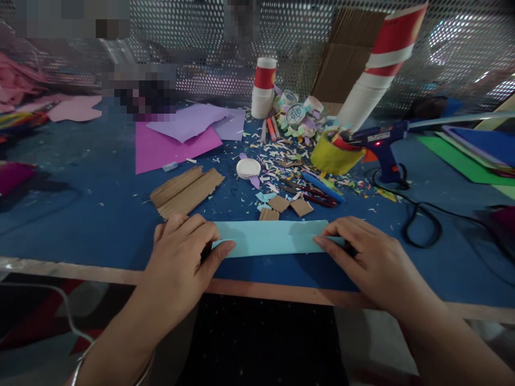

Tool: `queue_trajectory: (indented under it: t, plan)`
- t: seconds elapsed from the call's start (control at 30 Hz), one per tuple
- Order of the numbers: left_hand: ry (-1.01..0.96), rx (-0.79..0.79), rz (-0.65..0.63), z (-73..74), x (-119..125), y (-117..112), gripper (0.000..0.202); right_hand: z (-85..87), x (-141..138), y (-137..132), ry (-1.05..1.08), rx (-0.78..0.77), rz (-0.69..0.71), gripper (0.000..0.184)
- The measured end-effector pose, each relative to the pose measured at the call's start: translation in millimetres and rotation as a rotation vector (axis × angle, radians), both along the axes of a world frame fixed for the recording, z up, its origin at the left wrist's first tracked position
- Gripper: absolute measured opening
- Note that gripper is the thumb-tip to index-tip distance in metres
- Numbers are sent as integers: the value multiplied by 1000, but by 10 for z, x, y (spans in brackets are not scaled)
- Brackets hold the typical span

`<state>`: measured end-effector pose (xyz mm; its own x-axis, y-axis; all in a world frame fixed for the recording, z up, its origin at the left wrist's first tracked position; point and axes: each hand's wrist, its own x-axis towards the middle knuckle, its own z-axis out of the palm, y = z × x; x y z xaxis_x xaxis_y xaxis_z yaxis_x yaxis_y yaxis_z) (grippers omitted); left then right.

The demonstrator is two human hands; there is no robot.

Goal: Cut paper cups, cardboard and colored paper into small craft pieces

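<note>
A light blue strip of folded paper [273,238] stretches between my two hands near the front edge of the blue table. My left hand [185,249] pinches its left end, thumb on the near side. At the other end, my right hand [358,252] grips the strip between thumb and fingers. A lengthwise crease or folded edge shows along the paper. Just beyond it lie small cardboard squares [301,207], and a larger corrugated cardboard piece [187,190] sits past my left hand.
A glue gun [384,145] with a lit red light rests by a yellow roll [337,153], its black cord [422,225] looping right. Paper scraps surround a white lid [248,168]. Stacked paper cups [264,88] stand at the back, purple sheets [177,145] left, green sheets [454,158] right.
</note>
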<state>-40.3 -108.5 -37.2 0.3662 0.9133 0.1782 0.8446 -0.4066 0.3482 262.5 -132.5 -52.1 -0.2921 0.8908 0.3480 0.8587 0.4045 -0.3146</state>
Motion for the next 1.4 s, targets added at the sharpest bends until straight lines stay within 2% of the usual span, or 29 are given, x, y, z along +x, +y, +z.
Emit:
queue_trajectory:
  t: [0.17,0.73,0.93,1.13,1.27,1.4]
  plan:
    - [20,74,-8,-10,-3,-11,41,-5,-2,0,20,-6,3,22]
    - [76,-123,27,114,36,116,44,-7,-14,-2,11,10,19,22]
    - [99,-132,-18,138,30,191,47,-5,-12,-6,-7,20,22,24]
    - [123,-146,1,131,13,155,49,-13,-9,-4,-22,15,20,25]
    - [116,-84,28,74,-12,110,40,-22,-10,-3,-27,27,21,26]
    - [82,103,-25,8,-28,78,26,-41,-7,2,-49,37,15,26]
